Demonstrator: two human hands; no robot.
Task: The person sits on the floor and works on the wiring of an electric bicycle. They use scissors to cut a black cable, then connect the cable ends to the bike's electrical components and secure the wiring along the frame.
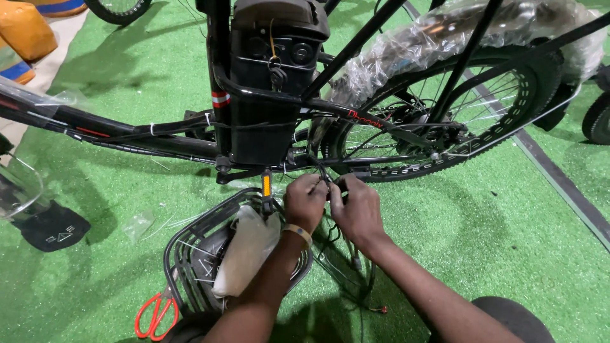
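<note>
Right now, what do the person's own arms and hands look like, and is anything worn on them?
Both forearms are bare, with no sleeves in view and no gloves. The left hand has a thin tan band around its wrist. The right hand wears nothing that shows: no band, watch or ring can be made out. The fingers of both hands are uncovered.

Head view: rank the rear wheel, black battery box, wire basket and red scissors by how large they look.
1. Rear wheel, largest.
2. Battery box and wire basket: they look alike, and the basket lies nearer the camera, so I will not rank them.
3. Red scissors, smallest.
</note>
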